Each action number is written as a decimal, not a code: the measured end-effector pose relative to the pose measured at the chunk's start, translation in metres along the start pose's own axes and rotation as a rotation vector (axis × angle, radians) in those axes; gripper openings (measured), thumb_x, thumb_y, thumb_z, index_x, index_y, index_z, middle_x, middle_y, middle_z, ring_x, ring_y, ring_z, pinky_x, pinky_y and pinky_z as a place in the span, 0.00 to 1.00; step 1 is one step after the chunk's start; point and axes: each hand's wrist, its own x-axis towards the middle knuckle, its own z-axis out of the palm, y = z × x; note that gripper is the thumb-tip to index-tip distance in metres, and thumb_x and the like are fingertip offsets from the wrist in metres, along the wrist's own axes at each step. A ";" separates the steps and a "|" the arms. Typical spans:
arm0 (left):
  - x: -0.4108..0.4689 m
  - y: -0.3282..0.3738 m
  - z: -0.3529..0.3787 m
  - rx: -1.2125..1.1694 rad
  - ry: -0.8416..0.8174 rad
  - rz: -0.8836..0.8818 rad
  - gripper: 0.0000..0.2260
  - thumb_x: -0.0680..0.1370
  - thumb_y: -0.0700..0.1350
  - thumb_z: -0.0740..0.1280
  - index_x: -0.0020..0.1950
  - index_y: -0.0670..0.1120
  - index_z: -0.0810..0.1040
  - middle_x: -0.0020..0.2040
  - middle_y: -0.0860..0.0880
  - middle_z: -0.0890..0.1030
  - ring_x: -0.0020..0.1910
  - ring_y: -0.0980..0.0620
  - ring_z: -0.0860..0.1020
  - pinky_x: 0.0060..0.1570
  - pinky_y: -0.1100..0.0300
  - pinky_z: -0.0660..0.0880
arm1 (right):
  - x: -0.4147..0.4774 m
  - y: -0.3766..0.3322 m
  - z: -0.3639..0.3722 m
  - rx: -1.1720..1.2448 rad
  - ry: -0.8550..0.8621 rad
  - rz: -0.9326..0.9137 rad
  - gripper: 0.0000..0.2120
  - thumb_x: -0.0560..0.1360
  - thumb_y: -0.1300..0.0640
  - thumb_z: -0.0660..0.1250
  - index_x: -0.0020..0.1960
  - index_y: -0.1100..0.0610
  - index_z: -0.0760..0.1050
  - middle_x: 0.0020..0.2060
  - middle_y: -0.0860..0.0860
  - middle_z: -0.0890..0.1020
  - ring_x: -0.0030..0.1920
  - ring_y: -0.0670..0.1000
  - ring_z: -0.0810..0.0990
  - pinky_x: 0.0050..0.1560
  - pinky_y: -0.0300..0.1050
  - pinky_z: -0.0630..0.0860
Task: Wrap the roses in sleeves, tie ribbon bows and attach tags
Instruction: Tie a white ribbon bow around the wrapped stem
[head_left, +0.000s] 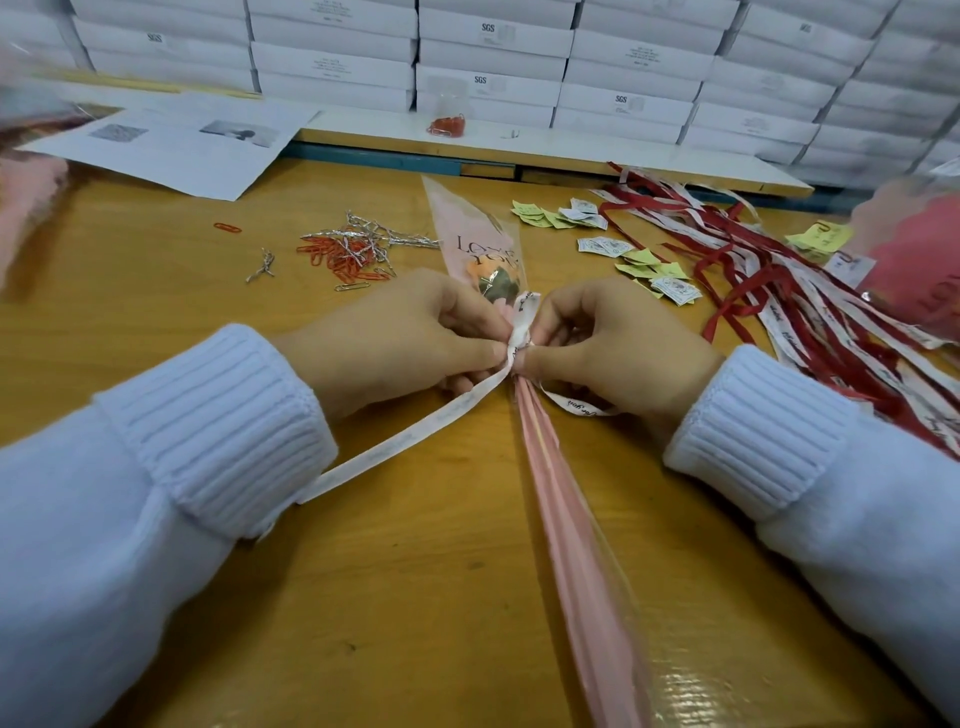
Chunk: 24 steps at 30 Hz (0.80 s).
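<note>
Left grip (395, 338) is pinching the white ribbon (415, 431) where it is wrapping the sleeve, thumb & forefinger curled onto it. Right grip (613, 343) is pinching the same ribbon from the opp. side, fingers curled. Both grips are meeting at the sleeve's neck, thumbs nearly touching.

Sleeve (566, 493), pink w/ clear film, is lying flat on the desk (363, 597), approx. centre. Its narrow end is running toward the person and its wide end is pointing away. "LOVE" lettering is showing on the wide part. Rose (493, 275) is sitting inside the sleeve just beyond the grips; detail is blurred.

One long ribbon tail is trailing left, reaching the left cuff (218, 431). A shorter printed tail is lying just right of the sleeve, below the right grip. Bow formed or not: cannot tell, fingers are covering the wrap.

Other items on the desk:
- Clips (337, 260), red & silver, are lying loose w/ silver ties (384, 234), left of the sleeve.
- Tags (644, 260), yellow & white, are lying scattered to the right.
- Red & white ribbons (810, 301) are lying piled further right.
- Printed sheets (182, 145) are lying at far left.
- White boxes (493, 52) are standing stacked along the back
</note>
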 end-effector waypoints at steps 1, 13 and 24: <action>0.000 0.000 0.000 0.007 -0.002 0.004 0.06 0.75 0.41 0.70 0.43 0.52 0.83 0.35 0.53 0.84 0.29 0.60 0.79 0.32 0.70 0.75 | 0.000 0.000 0.000 -0.003 0.000 -0.005 0.08 0.66 0.57 0.77 0.33 0.53 0.78 0.24 0.42 0.78 0.25 0.38 0.73 0.27 0.29 0.70; 0.002 0.001 0.002 0.026 -0.023 0.007 0.06 0.73 0.46 0.71 0.37 0.50 0.82 0.28 0.53 0.81 0.26 0.61 0.75 0.28 0.72 0.71 | 0.000 0.000 -0.002 0.022 -0.046 -0.073 0.09 0.65 0.60 0.78 0.40 0.53 0.80 0.33 0.52 0.83 0.29 0.43 0.78 0.36 0.40 0.79; 0.001 0.001 0.006 0.021 -0.014 0.010 0.08 0.77 0.46 0.67 0.38 0.49 0.81 0.35 0.50 0.82 0.26 0.63 0.75 0.28 0.73 0.70 | -0.002 -0.004 -0.007 0.067 -0.074 -0.080 0.12 0.64 0.65 0.77 0.44 0.56 0.79 0.35 0.53 0.85 0.34 0.50 0.84 0.35 0.41 0.81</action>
